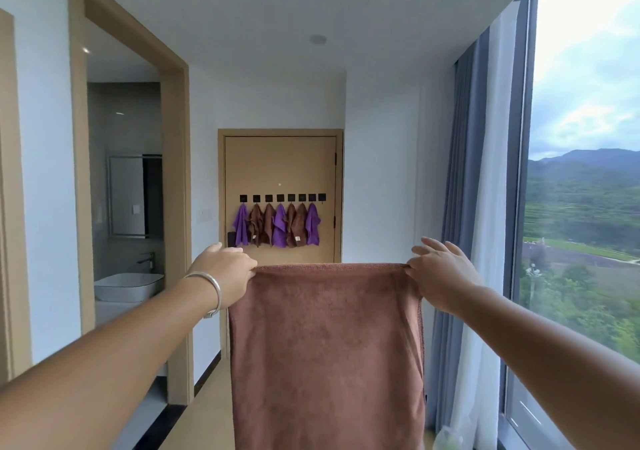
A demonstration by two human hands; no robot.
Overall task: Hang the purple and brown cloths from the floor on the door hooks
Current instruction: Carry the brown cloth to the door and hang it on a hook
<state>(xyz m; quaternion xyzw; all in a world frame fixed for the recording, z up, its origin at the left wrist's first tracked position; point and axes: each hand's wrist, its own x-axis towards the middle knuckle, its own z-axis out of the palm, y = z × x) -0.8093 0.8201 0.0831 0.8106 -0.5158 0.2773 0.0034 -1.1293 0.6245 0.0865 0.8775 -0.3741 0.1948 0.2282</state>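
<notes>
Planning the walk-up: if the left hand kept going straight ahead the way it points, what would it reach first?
Probably the leftmost purple cloth hanging on the door; nothing shows between it and the left hand, though depth is unclear.

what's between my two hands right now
In the head view, the top edge of a brown cloth is stretched between the left hand and right hand, each pinching a corner; the rest hangs below.

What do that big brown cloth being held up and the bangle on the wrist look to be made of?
The brown cloth looks like soft microfibre or terry: matte, with a fuzzy nap and a limp drape between the left hand and right hand. The bangle looks like polished metal, perhaps silver: smooth, pale and shiny with bright highlights. Neither can be settled by look alone.
</notes>
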